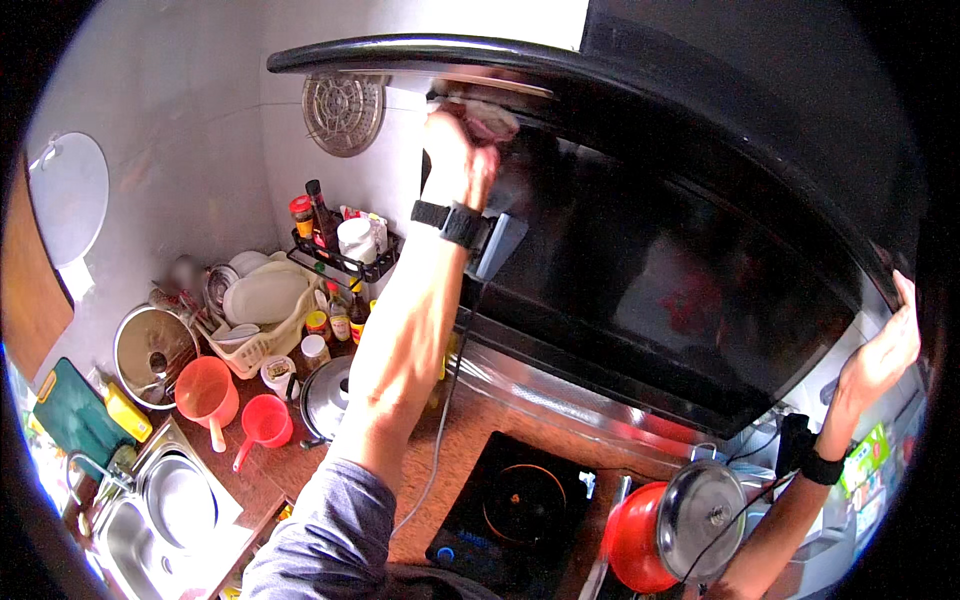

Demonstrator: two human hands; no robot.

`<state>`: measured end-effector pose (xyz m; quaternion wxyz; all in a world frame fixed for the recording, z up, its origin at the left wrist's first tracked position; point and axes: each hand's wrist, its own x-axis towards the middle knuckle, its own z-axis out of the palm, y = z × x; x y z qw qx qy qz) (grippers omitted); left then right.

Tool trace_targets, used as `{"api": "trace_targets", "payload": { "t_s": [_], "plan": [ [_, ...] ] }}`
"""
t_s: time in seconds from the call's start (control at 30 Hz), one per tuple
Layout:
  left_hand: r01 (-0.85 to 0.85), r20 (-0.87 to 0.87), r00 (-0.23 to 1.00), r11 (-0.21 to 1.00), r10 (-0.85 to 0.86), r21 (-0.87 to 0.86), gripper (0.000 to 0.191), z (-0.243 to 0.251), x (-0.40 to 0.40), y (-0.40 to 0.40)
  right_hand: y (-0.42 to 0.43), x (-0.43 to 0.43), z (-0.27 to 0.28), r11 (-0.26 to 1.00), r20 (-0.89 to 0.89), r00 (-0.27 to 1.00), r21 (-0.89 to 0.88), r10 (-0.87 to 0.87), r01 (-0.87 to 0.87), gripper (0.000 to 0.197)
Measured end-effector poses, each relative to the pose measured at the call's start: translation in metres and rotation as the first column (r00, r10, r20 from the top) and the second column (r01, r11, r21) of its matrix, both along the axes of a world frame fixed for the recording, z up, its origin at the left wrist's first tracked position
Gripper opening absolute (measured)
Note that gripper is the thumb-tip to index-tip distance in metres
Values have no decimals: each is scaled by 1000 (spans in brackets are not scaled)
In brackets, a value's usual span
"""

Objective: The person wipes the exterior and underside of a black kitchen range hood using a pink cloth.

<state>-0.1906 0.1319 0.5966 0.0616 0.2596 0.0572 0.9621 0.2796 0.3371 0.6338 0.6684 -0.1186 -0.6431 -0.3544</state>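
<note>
A black range hood point(600, 247) with a glossy panel and a curved rim fills the upper right. My left hand point(461, 154) is raised to the hood's upper left part, its fingers closed on a pale, pinkish cloth point(491, 121) that lies against the surface under the rim. A black strap with a device is round that wrist. My right hand point(881, 360) is at the hood's right end, fingers extended and touching the edge of the rim; it holds nothing that I can see. A black strap is round that wrist too.
Below lie a black induction cooker point(517, 495) and a red pot point(637, 536) beside a steel lid point(701, 517). A dish basket point(262, 349), red dippers point(266, 431), a condiment rack point(345, 259) and a steel sink point(135, 540) are on the left. A cable hangs beside my left arm.
</note>
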Motion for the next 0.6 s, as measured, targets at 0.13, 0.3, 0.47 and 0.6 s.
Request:
{"api": "trace_targets", "payload": {
  "t_s": [0.13, 0.3, 0.47, 0.6],
  "plan": [
    [142, -291, 950, 987, -116, 69, 19, -25, 17, -38, 2, -22, -5, 1000, -25, 999, 4, 29, -29, 34],
    [-120, -79, 989, 989, 127, 82, 12, -17, 136, -61, -2, 2, 0, 1000, -17, 1000, 13, 10, -10, 36],
    [-247, -145, 953, 958, 268, 143, 21, -17, 96, -37, -2, 4, -1, 999, -19, 999, -5, 36, -37, 36],
    [-384, -89, 916, 919, 392, 94, 21, -10, 47, -44, -10, -10, -1, 1000, -3, 1000, -5, -1, 1, 34]
  ]
}}
